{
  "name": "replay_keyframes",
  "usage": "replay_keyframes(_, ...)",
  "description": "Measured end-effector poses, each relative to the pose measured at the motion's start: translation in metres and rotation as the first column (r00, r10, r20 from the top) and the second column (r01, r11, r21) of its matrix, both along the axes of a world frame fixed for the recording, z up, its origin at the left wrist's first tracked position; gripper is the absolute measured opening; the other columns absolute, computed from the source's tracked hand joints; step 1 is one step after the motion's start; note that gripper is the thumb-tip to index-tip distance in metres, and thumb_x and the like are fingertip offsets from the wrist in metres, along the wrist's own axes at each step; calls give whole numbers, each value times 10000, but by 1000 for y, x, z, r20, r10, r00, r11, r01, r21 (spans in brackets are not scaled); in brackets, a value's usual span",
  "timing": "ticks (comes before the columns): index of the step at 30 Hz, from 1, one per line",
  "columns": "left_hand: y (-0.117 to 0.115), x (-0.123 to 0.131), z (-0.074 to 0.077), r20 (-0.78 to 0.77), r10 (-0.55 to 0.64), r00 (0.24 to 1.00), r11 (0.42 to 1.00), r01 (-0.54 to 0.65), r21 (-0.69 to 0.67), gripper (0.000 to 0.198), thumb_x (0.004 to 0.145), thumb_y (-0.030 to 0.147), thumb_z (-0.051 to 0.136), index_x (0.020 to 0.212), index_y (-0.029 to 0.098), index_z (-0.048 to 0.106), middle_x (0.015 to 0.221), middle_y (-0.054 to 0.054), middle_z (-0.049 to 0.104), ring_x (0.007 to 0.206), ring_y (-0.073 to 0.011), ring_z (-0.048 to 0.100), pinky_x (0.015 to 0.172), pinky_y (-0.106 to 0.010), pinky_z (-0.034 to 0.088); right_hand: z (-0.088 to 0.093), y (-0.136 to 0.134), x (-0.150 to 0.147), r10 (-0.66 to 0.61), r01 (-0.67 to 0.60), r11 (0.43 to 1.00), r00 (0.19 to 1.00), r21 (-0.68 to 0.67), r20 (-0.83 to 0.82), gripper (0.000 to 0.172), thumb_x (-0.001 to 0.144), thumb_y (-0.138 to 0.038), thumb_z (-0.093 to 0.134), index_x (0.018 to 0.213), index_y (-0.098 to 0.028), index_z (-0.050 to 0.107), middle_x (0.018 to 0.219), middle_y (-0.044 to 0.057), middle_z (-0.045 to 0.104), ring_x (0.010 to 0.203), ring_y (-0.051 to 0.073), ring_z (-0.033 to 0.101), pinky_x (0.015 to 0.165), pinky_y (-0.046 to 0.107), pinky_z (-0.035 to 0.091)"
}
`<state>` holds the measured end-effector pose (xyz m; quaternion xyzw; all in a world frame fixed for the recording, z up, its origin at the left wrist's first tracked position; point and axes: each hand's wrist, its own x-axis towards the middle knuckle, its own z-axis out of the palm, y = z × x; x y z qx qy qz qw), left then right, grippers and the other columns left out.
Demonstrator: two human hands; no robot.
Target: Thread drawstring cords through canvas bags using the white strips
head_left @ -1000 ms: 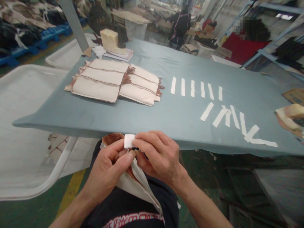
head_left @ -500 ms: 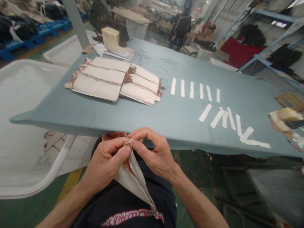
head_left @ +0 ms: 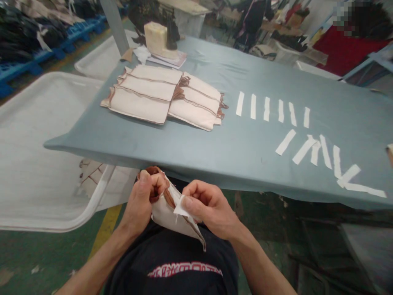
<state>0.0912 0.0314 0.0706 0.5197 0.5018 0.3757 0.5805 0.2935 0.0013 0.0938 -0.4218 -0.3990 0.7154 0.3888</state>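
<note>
At lower centre, left hand (head_left: 144,196) pinches a cream pouch (head_left: 172,217) while right hand (head_left: 205,207) presses a white strip (head_left: 181,209) on; best pressed flat and square.

A dark navy T-shirt (head_left: 172,254) is worn, with red and white lettering (head_left: 184,271) printed across it at 6 o'clock. Both forearms are left bare, no sleeves reaching them.

table (head_left: 196,143): grey-blue top, beyond both hands | cream pouches (head_left: 162,96): stacked ahead-left of hands | white strips (head_left: 307,131): two rows ahead-right | foam block (head_left: 157,39): far left end
</note>
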Motion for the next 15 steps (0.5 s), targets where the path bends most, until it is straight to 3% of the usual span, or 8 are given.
replay_keyframes(4, -1, -15, 7, -60, -90, 994, 993, 94, 73, 528, 951, 643, 748, 647, 228, 632, 651, 13, 596, 624, -171, 496, 575, -283, 402, -14, -7, -16, -58, 57, 995, 998, -83, -11, 742, 781, -893, 936, 868, -219, 637, 619, -72, 568, 492, 71, 408, 482, 216, 322)
replay_keyframes(6, -1, -22, 14, -100, -122, 987, 987, 132, 94, 397, 931, 497, 758, 653, 222, 691, 639, 19, 631, 613, -167, 519, 584, -277, 406, -21, -8, -21, -93, 89, 990, 995, -106, -35, 734, 785, -889, 932, 856, -225, 628, 603, -77, 557, 483, 72, 398, 481, 223, 309)
replay_keyframes(9, 1, -29, 23, -245, -147, 958, 968, 190, 162, 351, 972, 408, 712, 679, 224, 765, 627, 19, 680, 600, -169, 558, 592, -270, 412, -23, -10, -23, -126, 118, 986, 990, -121, -61, 715, 795, -864, 946, 857, -222, 637, 610, -77, 555, 510, 74, 387, 506, 229, 306)
replay_keyframes(12, 7, -33, 28, -343, -169, 924, 948, 247, 201, 386, 1028, 420, 651, 737, 228, 817, 675, 1, 756, 622, -187, 637, 599, -262, 459, -15, -12, -20, -148, 145, 987, 988, -75, -40, 691, 818, -839, 945, 856, -214, 653, 642, -73, 549, 549, 76, 377, 535, 236, 310)
replay_keyframes(15, 14, -31, 34, -285, -192, 939, 947, 253, 197, 368, 1017, 416, 666, 745, 232, 831, 727, -15, 793, 679, -209, 706, 630, -252, 522, 0, -14, -16, -188, 187, 982, 982, 31, 30, 580, 891, -721, 938, 860, -202, 680, 715, -48, 589, 616, 89, 423, 581, 241, 344)
